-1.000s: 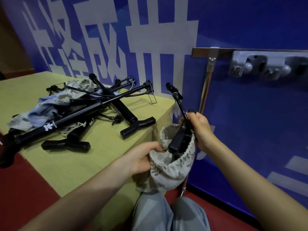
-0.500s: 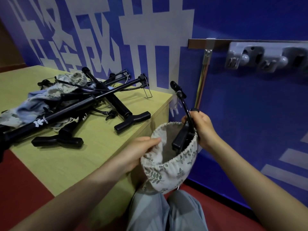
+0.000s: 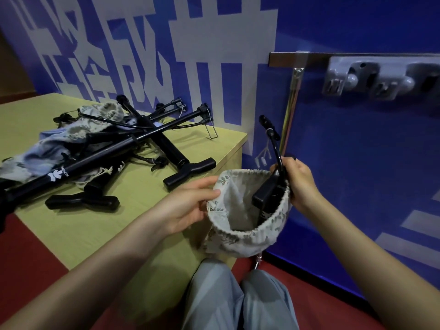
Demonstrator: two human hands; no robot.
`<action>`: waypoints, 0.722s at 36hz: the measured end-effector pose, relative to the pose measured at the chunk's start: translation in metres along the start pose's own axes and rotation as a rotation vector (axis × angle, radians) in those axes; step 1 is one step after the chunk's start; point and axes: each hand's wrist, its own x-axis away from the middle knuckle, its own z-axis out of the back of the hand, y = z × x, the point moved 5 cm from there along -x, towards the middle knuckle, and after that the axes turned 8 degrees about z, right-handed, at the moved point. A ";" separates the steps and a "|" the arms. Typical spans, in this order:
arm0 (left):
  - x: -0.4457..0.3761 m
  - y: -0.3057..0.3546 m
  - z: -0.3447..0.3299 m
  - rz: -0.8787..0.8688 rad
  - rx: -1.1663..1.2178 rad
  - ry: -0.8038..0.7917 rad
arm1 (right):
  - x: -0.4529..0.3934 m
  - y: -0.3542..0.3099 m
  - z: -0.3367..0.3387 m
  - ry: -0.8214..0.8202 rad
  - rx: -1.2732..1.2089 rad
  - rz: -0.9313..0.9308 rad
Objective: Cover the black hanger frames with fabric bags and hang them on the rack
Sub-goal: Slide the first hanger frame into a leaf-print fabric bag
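A beige leaf-print fabric bag (image 3: 240,234) hangs open in front of me, past the table's corner. My left hand (image 3: 188,206) pinches its left rim. My right hand (image 3: 298,182) grips the right rim together with a black hanger frame (image 3: 269,194), whose handle end sits inside the bag while its curved stem sticks up out of it. Several more black frames (image 3: 133,144) lie crossed on the yellow-green table (image 3: 83,234), over a heap of fabric bags (image 3: 47,148). A grey wall rack (image 3: 381,79) with clips is mounted at the upper right.
A blue wall with large white characters (image 3: 190,55) stands behind the table. A metal rail (image 3: 295,60) and thin vertical rod run beside the rack. My knees in grey trousers (image 3: 238,298) are below, on a red floor.
The bag's mouth has been spread wider and the frame has slid a little deeper into it. The view has shifted slightly; both hands keep their hold.
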 end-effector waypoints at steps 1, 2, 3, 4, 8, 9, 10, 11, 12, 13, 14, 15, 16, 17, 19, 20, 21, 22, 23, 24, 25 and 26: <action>0.000 -0.002 0.000 0.002 -0.023 0.009 | -0.001 0.000 0.001 0.009 -0.008 0.004; 0.001 -0.003 -0.001 0.003 -0.053 0.013 | -0.002 0.000 0.002 0.019 -0.012 0.009; 0.002 -0.005 -0.002 0.002 -0.095 0.023 | -0.003 0.000 0.002 0.028 -0.013 0.015; 0.002 -0.006 -0.003 -0.001 -0.136 0.037 | -0.003 0.000 0.002 0.034 -0.013 0.022; 0.001 -0.012 -0.004 0.043 -0.087 0.018 | -0.001 0.003 0.000 0.015 0.056 0.053; 0.001 -0.014 -0.004 0.067 -0.047 -0.008 | 0.000 0.005 0.000 0.006 0.083 0.059; 0.001 -0.014 -0.006 0.086 -0.024 -0.034 | 0.000 0.007 -0.001 -0.004 0.099 0.066; 0.002 -0.014 -0.007 0.096 -0.023 -0.057 | 0.001 0.009 -0.001 -0.016 0.106 0.072; 0.003 -0.014 -0.009 0.101 -0.036 -0.078 | 0.001 0.010 -0.001 -0.025 0.107 0.077; 0.004 -0.014 -0.010 0.101 -0.062 -0.090 | 0.002 0.012 -0.002 -0.031 0.106 0.080; 0.004 -0.014 -0.009 0.095 -0.100 -0.089 | 0.003 0.013 -0.002 -0.034 0.102 0.082; 0.005 -0.014 -0.008 0.082 -0.154 -0.074 | 0.003 0.013 -0.001 -0.033 0.098 0.085; 0.004 -0.014 -0.006 0.062 -0.227 -0.041 | 0.003 0.013 -0.001 -0.027 0.095 0.088; 0.004 -0.014 -0.002 0.035 -0.318 0.007 | 0.003 0.013 0.000 -0.017 0.093 0.092; 0.004 -0.012 0.006 -0.014 -0.513 0.115 | 0.002 0.012 0.004 0.011 0.091 0.095; 0.004 -0.011 0.009 -0.025 -0.590 0.149 | 0.001 0.012 0.005 0.026 0.086 0.096; 0.004 -0.011 0.011 -0.022 -0.655 0.165 | 0.001 0.011 0.007 0.039 0.078 0.096; 0.004 -0.011 0.012 -0.009 -0.715 0.171 | 0.000 0.011 0.009 0.053 0.067 0.098; 0.004 -0.011 0.013 0.007 -0.769 0.170 | -0.001 0.011 0.010 0.068 0.053 0.098; 0.004 -0.011 0.013 0.022 -0.811 0.160 | -0.002 0.010 0.012 0.082 0.042 0.100; 0.004 -0.012 0.013 0.037 -0.837 0.141 | -0.002 0.009 0.013 0.091 0.037 0.101; 0.004 -0.012 0.012 0.052 -0.851 0.122 | -0.003 0.009 0.015 0.095 0.037 0.104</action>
